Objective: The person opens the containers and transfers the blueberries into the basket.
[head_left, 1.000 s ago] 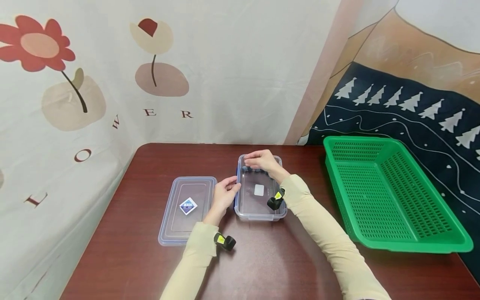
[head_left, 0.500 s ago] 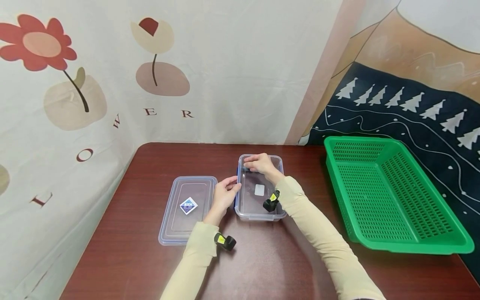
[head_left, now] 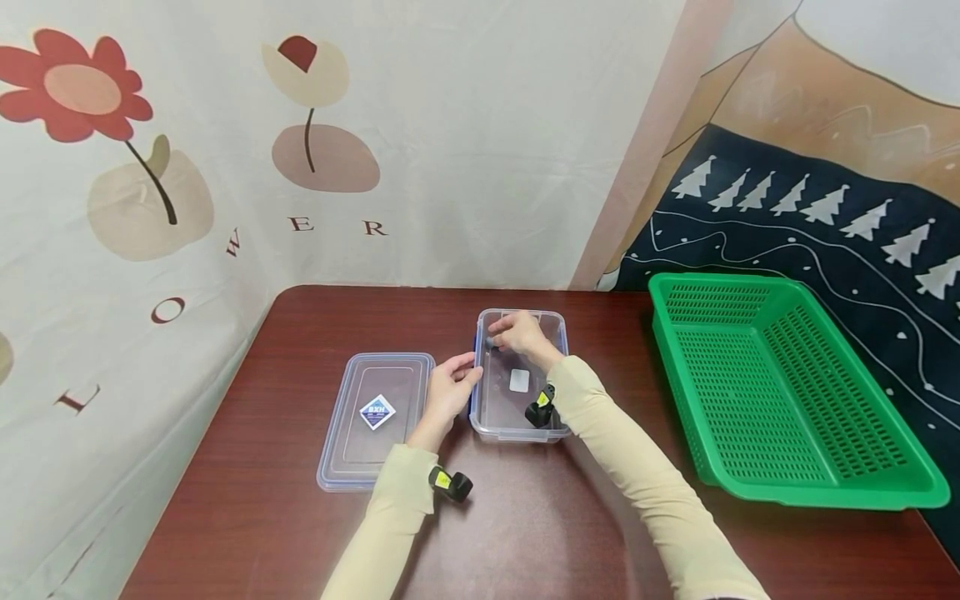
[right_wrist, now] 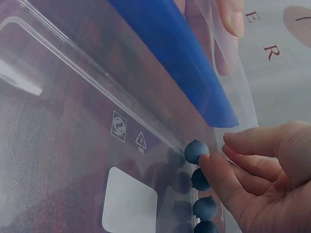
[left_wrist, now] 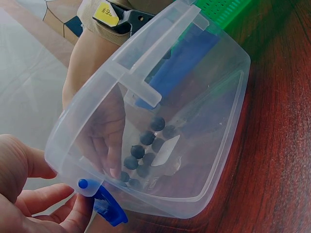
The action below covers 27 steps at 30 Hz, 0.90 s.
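A clear plastic box [head_left: 504, 408] with blue latches stands lidless on the table. Along its far end sits a row of small, round dark-blue balls [left_wrist: 147, 138], each with a little pointed nub, much like blueberries. My right hand [head_left: 519, 333] reaches inside, a fingertip against the end ball [right_wrist: 196, 152] in the far left corner. Its thumb and fingers stay apart there. At the box's left side, my left hand [head_left: 452, 385] rests with fairly straight fingers against the outer wall, fingertips beside the hanging blue latch [left_wrist: 111, 209].
A clear lid [head_left: 367, 454] with a blue-and-white label lies left of the box, partly under the left hand. At the right stands a large green slotted basket [head_left: 795, 492]. The brown table [head_left: 300, 333] meets printed cloth hangings behind and to the left.
The right hand has lowered a little into the box and shifted slightly toward the wearer, its fingers now bent down at the end ball. The left hand stays against the box.
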Motion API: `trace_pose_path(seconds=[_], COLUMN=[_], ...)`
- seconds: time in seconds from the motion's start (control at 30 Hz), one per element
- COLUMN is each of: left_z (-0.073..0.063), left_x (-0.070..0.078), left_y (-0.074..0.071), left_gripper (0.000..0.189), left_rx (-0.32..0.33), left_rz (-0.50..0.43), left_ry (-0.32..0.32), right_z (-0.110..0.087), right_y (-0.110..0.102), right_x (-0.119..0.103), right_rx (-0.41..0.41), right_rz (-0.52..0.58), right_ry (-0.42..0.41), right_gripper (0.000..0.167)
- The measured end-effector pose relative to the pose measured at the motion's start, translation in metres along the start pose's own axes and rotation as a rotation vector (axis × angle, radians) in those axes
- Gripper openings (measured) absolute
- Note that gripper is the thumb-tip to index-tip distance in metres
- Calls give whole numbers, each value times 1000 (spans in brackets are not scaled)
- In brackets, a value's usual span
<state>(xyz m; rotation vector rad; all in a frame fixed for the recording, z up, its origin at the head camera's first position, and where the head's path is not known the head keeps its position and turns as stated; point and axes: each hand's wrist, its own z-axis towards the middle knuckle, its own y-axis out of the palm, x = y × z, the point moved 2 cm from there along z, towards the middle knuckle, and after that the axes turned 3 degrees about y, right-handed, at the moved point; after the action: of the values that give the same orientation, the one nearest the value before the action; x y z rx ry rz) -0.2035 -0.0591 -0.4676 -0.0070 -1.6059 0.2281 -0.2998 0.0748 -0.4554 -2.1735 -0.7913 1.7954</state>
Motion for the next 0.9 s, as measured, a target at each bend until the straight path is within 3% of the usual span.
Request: trace_pose_path(seconds=[0.33, 0.9], left_z=[1, 1], left_x=[-2, 0], left_y=[1, 0], left_gripper=[31, 30], left_rx=[2, -3], left_rz=[1, 17], left_ry=[10, 5], right_z=[-3, -4], right_y=[3, 6], right_x=[-1, 3], right_rx=[2, -51], right_rz=[-95, -167], right_ry=[-31, 19], right_gripper=[21, 18])
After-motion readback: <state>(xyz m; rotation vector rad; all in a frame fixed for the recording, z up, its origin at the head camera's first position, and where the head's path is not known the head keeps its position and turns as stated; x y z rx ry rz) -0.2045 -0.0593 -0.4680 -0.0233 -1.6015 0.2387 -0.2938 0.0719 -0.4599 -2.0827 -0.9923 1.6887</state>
